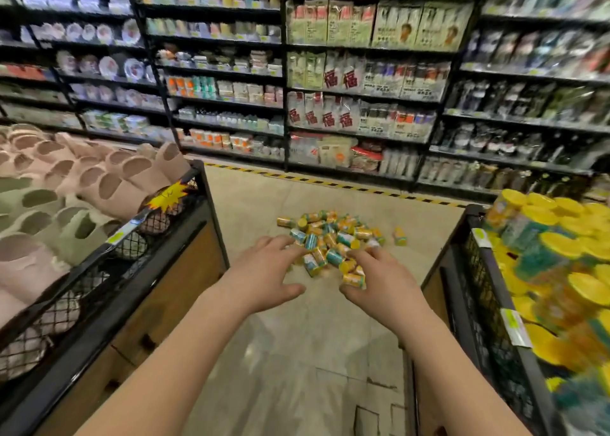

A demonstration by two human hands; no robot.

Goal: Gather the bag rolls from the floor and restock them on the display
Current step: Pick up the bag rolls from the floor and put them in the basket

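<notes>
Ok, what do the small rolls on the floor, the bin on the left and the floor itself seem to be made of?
The rolls are probably plastic film wound tight, in glossy printed yellow and teal wrappers. The left bin seems matte black metal, wire mesh and frame, over a wood-look panel. The floor looks like pale tile: joint lines, soft sheen.

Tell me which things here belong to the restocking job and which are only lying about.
Job: bag rolls, display bin on the right, left hand, right hand.
Lying about: slippers, wall shelves, striped floor tape.
</notes>
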